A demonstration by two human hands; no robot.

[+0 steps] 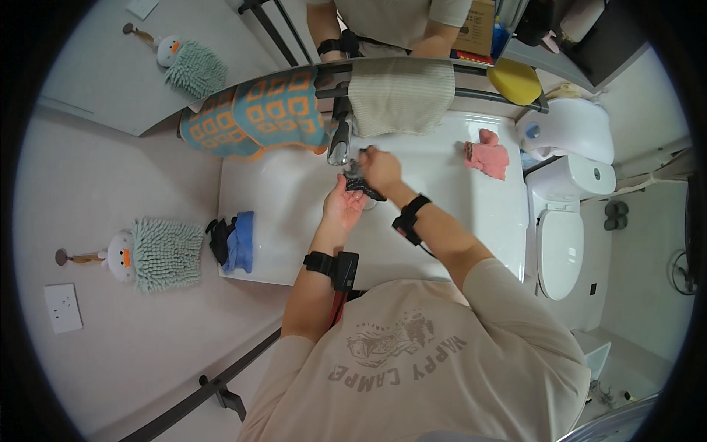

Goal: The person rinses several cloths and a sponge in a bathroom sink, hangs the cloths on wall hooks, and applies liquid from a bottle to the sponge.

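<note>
A small dark cloth item (363,187) is between my two hands, just below the chrome faucet (339,145), over the white washbasin (431,221). With fingers closed, my right hand (381,170) is on the upper part of the dark item, beside a greyish patch that may be wet or foamy. My left hand (343,205) is palm up under it, fingertips touching its left edge; how firmly it holds is partly hidden. A pink cloth (487,156) lies on the basin's right side. Blue cloth (241,242) and black cloth (221,238) lie over its left edge.
Behind the basin, a patterned towel (270,110) and a striped towel (402,96) hang on a dark rail, with a yellow sponge-like item (515,82) at its right. A chenille hand towel (167,255) hangs on the left wall. A toilet (560,254) stands at right.
</note>
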